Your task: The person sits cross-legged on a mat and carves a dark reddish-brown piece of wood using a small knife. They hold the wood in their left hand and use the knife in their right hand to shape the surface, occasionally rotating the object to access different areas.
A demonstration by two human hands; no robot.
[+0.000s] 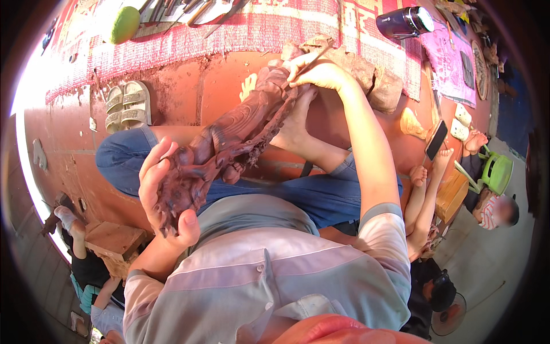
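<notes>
Cupping the near end of the dark reddish carving in your left hand, fingers and thumb curved around opposite sides, you seem to steady the piece as it slants up over your jeans. Your right hand bends over the far end, fingers closed on a thin stick-like tool, probably held low to guide its tip, which you cannot make out; hand tools lie on the red mat beyond, likely for easy reach.
</notes>
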